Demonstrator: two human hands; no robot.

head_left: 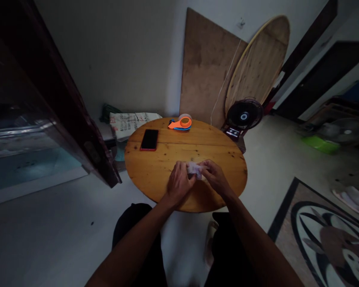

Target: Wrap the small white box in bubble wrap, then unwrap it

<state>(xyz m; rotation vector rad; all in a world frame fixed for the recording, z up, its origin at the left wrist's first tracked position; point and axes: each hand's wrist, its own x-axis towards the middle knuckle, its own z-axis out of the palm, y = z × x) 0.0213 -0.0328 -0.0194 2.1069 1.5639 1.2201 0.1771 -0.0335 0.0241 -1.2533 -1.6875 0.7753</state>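
Both my hands meet over the near part of a round wooden table (155, 171). My left hand (178, 184) and my right hand (215, 176) are closed on a small pale, crumpled thing (194, 168) held between them just above the tabletop; I cannot make out what it is. A phone with a red case (149, 139) lies flat at the table's far left. An orange and blue tape dispenser (181, 122) sits at the far edge.
A black floor fan (244, 115) stands behind the table on the right. Wooden boards (209, 59) lean on the wall. A printed sack (128, 122) lies behind the table's left. A dark cabinet (62, 107) stands left; a patterned rug (326, 235) lies right.
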